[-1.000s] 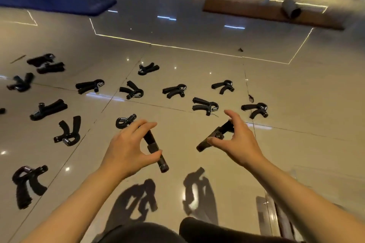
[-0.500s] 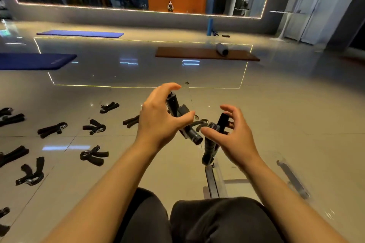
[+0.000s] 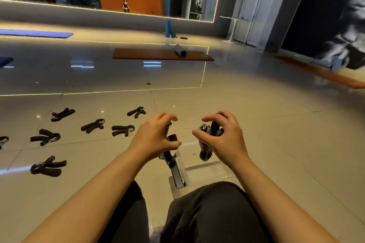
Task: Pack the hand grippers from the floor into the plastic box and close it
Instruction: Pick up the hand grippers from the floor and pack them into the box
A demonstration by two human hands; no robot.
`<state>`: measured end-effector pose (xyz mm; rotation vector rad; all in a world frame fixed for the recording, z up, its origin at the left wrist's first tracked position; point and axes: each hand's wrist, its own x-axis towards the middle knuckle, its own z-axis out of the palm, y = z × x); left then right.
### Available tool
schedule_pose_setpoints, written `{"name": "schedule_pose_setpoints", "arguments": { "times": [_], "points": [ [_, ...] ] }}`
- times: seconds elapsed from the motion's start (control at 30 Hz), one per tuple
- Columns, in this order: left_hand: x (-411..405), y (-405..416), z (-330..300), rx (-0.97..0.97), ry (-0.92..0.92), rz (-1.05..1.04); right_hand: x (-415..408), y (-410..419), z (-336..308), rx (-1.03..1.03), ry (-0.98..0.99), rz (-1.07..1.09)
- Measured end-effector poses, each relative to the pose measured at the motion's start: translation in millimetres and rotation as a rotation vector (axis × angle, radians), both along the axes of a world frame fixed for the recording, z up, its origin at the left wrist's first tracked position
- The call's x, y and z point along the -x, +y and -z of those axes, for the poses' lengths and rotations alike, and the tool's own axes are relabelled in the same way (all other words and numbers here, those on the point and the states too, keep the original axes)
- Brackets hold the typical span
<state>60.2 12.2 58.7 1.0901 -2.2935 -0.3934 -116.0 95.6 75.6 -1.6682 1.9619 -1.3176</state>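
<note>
The left hand grips one hand gripper, the right hand another, both held over the clear plastic box just below them. Further grippers lie on the floor to the left.

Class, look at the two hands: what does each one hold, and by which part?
Each holds a black hand gripper. The left hand holds its gripper near the top; the right hand holds its gripper by a handle.
</note>
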Motion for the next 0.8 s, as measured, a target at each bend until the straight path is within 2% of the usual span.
{"name": "schedule_pose_setpoints", "arguments": {
  "times": [0.13, 0.37, 0.47, 0.6, 0.67, 0.8],
  "points": [
    [-3, -1, 2, -0.008, -0.04, 0.036, 0, -2, -25, 0.026, 0.08, -0.028],
    [17, -11, 13, -0.048, -0.034, 0.113, 10, -10, -17, -0.034, 0.031, 0.001],
    [37, -23, 18, -0.188, 0.039, 0.155, 32, -11, 3, -0.132, 0.011, -0.036],
    [63, -45, 28, -0.427, 0.174, 0.176, 77, -6, 32, -0.286, 0.078, -0.069],
    [79, -53, 32, -0.438, 0.14, 0.184, 100, -4, 41, -0.329, 0.09, -0.097],
    [111, -62, 42, -0.274, -0.076, 0.256, 132, -13, 47, -0.381, 0.117, -0.199]
  ]
}}
